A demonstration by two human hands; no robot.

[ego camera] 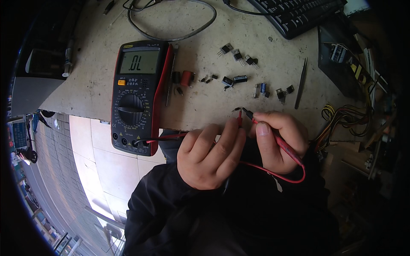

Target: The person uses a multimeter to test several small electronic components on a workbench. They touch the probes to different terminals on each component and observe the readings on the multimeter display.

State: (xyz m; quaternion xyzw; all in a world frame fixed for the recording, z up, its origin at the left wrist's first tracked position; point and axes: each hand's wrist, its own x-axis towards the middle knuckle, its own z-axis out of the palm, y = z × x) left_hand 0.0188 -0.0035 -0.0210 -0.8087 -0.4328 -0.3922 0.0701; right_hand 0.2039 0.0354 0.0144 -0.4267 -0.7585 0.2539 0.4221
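My left hand (211, 156) grips a test probe whose red end (240, 119) sticks out past the fingertips; the rest of that probe is mostly hidden. In my right hand (282, 137) is a red test probe (286, 148) with a black end, held between thumb and fingers. Both probe tips point at a tiny dark leaded component (237, 109) near the bench's front edge; whether they touch its leads is too small to tell. A red-and-black digital multimeter (134, 105) lies to the left, its display showing characters. Red and black leads run from its lower jacks towards my hands.
On the worn bench (205, 108) lie several three-legged transistor-type packages (237, 55), capacitors (240, 78), a red coil-like part (187, 78) and metal tweezers (301, 84). A keyboard (298, 14) and a grey cable (211, 22) are at the back. Bundled wires (344, 118) sit at right.
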